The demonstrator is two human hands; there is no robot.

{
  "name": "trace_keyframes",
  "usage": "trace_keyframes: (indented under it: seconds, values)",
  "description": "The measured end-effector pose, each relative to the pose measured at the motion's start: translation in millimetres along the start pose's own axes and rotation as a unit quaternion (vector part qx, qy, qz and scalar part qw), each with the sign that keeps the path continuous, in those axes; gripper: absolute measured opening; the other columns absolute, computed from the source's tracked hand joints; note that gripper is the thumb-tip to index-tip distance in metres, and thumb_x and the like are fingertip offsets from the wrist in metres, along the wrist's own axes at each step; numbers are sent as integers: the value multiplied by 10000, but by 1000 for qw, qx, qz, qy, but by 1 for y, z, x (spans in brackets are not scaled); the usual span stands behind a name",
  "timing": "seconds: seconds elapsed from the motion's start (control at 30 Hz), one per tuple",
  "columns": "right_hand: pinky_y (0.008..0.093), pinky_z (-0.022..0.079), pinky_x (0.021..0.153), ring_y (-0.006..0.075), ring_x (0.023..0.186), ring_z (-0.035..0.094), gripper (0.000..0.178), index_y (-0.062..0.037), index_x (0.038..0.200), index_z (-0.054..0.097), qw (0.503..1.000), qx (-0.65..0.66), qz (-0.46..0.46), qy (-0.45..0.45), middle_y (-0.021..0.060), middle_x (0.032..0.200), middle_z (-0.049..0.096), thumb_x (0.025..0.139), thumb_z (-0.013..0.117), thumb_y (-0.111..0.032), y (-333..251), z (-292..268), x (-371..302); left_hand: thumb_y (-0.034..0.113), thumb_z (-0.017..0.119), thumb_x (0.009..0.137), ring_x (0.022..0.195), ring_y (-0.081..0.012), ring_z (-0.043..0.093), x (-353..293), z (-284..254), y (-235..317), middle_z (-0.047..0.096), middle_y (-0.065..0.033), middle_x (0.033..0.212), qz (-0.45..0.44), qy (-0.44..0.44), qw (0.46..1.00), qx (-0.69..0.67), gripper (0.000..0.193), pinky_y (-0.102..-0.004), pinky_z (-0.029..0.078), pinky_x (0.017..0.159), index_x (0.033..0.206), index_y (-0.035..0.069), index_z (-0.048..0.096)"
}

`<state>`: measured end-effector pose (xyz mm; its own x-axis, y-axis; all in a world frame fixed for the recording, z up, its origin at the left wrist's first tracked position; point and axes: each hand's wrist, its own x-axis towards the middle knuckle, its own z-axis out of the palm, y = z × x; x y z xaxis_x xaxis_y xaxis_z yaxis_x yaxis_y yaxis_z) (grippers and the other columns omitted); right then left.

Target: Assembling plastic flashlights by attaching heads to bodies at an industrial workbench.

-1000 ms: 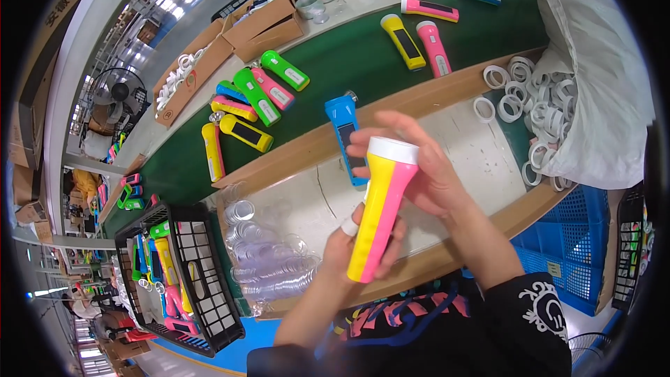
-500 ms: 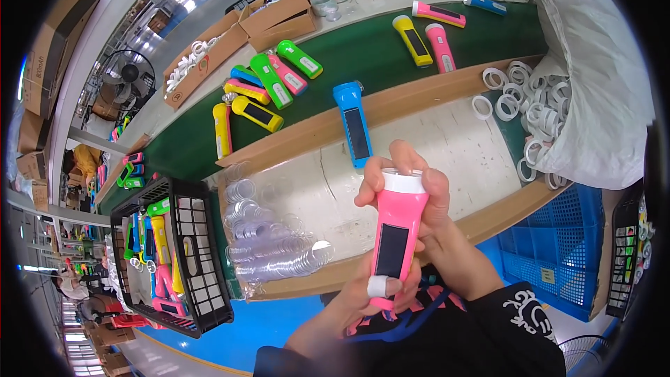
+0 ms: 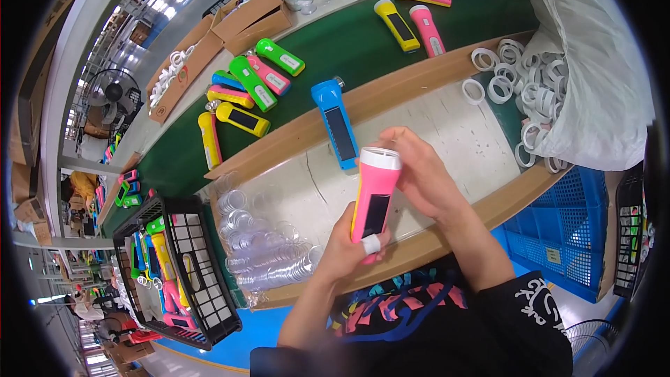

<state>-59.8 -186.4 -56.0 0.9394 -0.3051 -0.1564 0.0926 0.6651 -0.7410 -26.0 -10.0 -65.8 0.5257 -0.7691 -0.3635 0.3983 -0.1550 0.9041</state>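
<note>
My left hand [image 3: 343,246], with white tape round its thumb, is wrapped about the lower handle of a pink flashlight [image 3: 379,176]. The flashlight stands tilted, its white-rimmed head up and a dark panel on the handle. My right hand [image 3: 427,180] is beside that head, fingers loosely stretched and apart; some fingertips are hidden behind the head. Just beyond lies a blue flashlight [image 3: 325,95], leaning over the cardboard edge of the work tray. Clear plastic discs [image 3: 272,255] lie in overlapping rows at the tray's left, and loose white rings [image 3: 500,89] are heaped at its right.
Several coloured flashlights [image 3: 252,84] lie on the green belt [image 3: 335,49] behind the cardboard strip. A black crate [image 3: 202,272] of flashlights stands at left. At right are a white sack [image 3: 593,98] and a blue basket [image 3: 558,237]. Open cardboard boxes [image 3: 255,17] sit at the back.
The right hand has loosened from the flashlight's head and opened beside it. The pink flashlight, in my left hand, has moved a little left and up. The view has shifted slightly.
</note>
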Motion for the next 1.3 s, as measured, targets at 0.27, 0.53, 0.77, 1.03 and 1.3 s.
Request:
trace_keyframes:
  seconds: [0.27,0.53,0.77,1.03,1.3]
  values:
    - [377,436,886,245,1076,539,257,-52,1070,521,905,-422,-18,48,129,1152,551,871,580,-204,-20,-22,10,242,705,757,530,-133,545,15,-34,17,579,-79,742,4,83,996,-41,462,-257,436,448,1097,32,473]
    - [413,456,814,375,960,525,250,0,965,562,433,-844,-250,195,224,1143,510,783,634,-156,-61,-171,42,131,621,807,905,-344,572,101,-119,113,589,-173,1018,379,202,815,389,450,-341,455,806,1227,40,488]
    - [304,476,762,218,901,578,134,-14,826,562,834,-539,-118,-12,126,1114,550,851,587,-143,-32,-65,15,-48,580,676,897,-284,613,15,-168,38,635,-134,1002,140,207,653,715,380,-319,491,785,1050,18,592]
    - [364,520,744,298,887,614,390,-41,1000,508,965,142,220,-30,258,1060,576,971,355,-398,50,22,14,-14,636,689,634,-192,571,16,-165,38,653,-89,787,102,188,849,484,231,-288,469,606,918,7,652]
    - [371,505,762,273,857,623,378,-70,888,519,954,222,201,-11,214,963,620,962,373,-411,47,16,12,109,637,826,712,-98,574,68,-68,63,647,-74,883,131,180,959,175,253,-238,456,564,1035,-29,602]
